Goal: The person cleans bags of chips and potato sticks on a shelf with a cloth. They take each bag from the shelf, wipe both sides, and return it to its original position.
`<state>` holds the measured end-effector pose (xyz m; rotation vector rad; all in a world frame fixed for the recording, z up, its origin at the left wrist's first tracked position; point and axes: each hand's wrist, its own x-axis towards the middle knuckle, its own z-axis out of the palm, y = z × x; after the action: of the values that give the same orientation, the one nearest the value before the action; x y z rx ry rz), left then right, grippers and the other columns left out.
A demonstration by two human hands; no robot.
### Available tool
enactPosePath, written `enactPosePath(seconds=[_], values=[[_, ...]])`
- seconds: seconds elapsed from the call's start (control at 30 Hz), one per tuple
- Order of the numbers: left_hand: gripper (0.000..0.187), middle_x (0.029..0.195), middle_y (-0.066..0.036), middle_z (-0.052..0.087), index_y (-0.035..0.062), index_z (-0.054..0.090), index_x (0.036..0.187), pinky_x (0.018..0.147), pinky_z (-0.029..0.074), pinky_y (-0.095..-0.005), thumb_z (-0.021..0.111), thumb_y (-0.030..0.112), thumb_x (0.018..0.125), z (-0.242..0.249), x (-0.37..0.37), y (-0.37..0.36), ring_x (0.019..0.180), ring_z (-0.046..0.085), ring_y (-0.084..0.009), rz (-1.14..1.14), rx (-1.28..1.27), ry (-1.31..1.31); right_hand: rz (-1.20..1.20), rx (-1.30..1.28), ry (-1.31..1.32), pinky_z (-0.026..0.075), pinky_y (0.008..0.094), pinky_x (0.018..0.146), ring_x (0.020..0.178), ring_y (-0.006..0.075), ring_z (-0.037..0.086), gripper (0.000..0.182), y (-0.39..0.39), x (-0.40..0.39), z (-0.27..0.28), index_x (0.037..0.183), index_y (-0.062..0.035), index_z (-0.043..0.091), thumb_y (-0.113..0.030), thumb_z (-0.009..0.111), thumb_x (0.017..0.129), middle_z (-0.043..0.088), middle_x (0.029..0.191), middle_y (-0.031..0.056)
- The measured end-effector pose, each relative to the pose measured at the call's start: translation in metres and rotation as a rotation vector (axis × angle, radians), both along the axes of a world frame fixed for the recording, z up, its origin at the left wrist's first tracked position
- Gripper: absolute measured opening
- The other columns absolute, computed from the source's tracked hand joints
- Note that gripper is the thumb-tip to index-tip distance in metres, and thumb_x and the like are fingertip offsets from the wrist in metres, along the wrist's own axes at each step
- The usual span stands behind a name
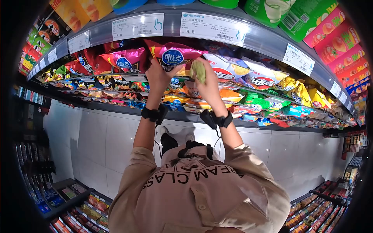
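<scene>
A pink bag of chips [190,54] with a blue oval label sits at the front of the shelf row, under the price tags. My left hand [157,77] grips its lower left part, with the thumb across the front and some fingers hidden. In my right hand [208,83] is a folded light-green cloth [198,71], held close by the bag's lower right edge. Another pink chip bag [124,60] lies left of my left hand. White and purple snack bags [225,68] are just right of my right hand.
A curved grey shelf edge with price labels [138,27] runs above my hands. Lower shelves hold rows of colourful snack bags [268,103]. Pale floor tiles [93,136] lie below, with more stocked shelves [322,209] behind me on both sides.
</scene>
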<state>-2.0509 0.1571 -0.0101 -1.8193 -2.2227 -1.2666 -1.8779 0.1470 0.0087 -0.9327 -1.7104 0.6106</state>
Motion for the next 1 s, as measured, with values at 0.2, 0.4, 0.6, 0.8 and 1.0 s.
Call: enactPosePath(seconds=[0.2, 0.4, 0.6, 0.8, 1.0], values=[[0.089, 0.083, -0.019, 0.062, -0.0072, 0.035, 0.109, 0.08, 0.037, -0.0549, 0.073, 0.058, 0.062, -0.003, 0.006, 0.0, 0.08, 0.061, -0.0365, 0.035, -0.22, -0.008, -0.282, 0.186, 0.028, 0.044, 0.0352, 0.086, 0.096, 0.0258, 0.057, 0.054, -0.052, 0.052, 0.003, 0.119, -0.001, 0.045, -0.001, 0.064, 0.069, 0.057, 0.105, 0.0149], [0.065, 0.09, -0.012, 0.063, 0.0007, 0.04, 0.113, 0.083, 0.042, -0.0439, 0.075, 0.036, 0.07, -0.002, -0.022, -0.017, 0.083, 0.061, -0.0316, -0.409, -0.096, -0.083, -0.616, 0.09, -0.158, 0.046, 0.0354, 0.072, 0.085, 0.0299, 0.057, 0.061, -0.021, 0.086, -0.01, 0.116, -0.0002, 0.042, -0.025, 0.074, 0.071, 0.054, 0.098, 0.0164], [0.031, 0.08, -0.008, 0.065, 0.0022, 0.057, 0.094, 0.059, 0.046, -0.0294, 0.073, 0.02, 0.075, 0.0, -0.044, 0.013, 0.065, 0.062, -0.018, -0.515, -0.04, -0.234, -0.535, -0.031, -0.296, 0.047, 0.04, 0.06, 0.071, 0.0381, 0.059, 0.051, 0.009, 0.091, 0.001, 0.087, 0.0012, 0.053, -0.045, 0.07, 0.073, 0.06, 0.076, 0.0199], [0.034, 0.064, -0.004, 0.063, 0.0036, 0.063, 0.077, 0.056, 0.045, -0.0279, 0.074, 0.036, 0.072, 0.009, -0.035, 0.007, 0.058, 0.061, -0.0158, -0.22, -0.359, 0.041, -0.376, -0.15, -0.16, 0.043, 0.0281, 0.053, 0.053, 0.0155, 0.056, 0.035, 0.037, 0.097, -0.004, 0.074, 0.0005, 0.058, -0.032, 0.071, 0.076, 0.059, 0.06, 0.0062], [0.022, 0.078, -0.002, 0.064, 0.0028, 0.061, 0.088, 0.056, 0.046, -0.022, 0.073, 0.017, 0.075, 0.02, -0.03, 0.007, 0.065, 0.058, -0.0094, -0.627, 0.031, -0.613, -0.157, -0.227, 0.026, 0.044, 0.029, 0.059, 0.057, 0.0144, 0.055, 0.027, 0.036, 0.108, -0.013, 0.077, 0.0006, 0.061, -0.024, 0.072, 0.075, 0.06, 0.064, 0.0054]])
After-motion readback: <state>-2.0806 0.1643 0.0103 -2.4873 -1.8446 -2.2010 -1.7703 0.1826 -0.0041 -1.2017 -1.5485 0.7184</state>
